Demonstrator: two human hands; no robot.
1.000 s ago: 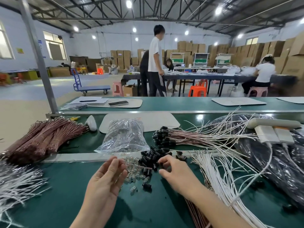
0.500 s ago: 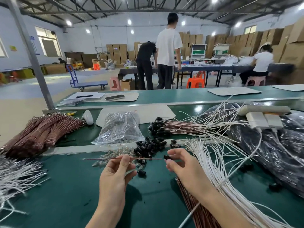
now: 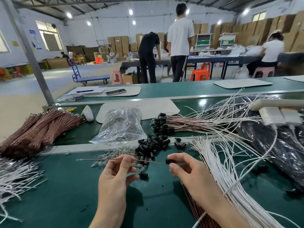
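**Desk:** What does the head view show?

**Photographer:** Two bare hands working above a green counter [image 3: 65, 186]. The left hand [image 3: 115, 175] pinches a thin brown wire [image 3: 92, 159] between thumb and fingertips, roughly at its middle. The right hand [image 3: 189, 171] pinches a small black cap [image 3: 168, 161] between thumb and forefinger, with the other fingers curled beneath.

**Desk:** How does the wire lie?

**Photographer:** Its long axis runs crosswise from hand to hand, nearly level and dipping slightly toward the right hand. One end juts out well to the left of the left hand. The other end points straight at the cap and meets its face. Whether the tip is already inside cannot be told.

**Desk:** Which hand is nearer the joint?

**Photographer:** The right one. The cap sits at the wire's right tip, while the left grip is farther back along the wire. The coming move looks like a slide along that same axis, cap onto wire. A wire this thin may well bend if the two are out of line.

**Desk:** And around them?

**Photographer:** Just beyond the hands lie a heap of loose caps [image 3: 151, 145] and some clear bulbs [image 3: 115, 153], with a plastic bag [image 3: 120, 125] behind them. White wires [image 3: 222, 170] fan out to the right of the right hand. Capped wires [image 3: 172, 125] lie beyond the right hand. Brown bundles [image 3: 37, 130] lie far to the left of the left hand.
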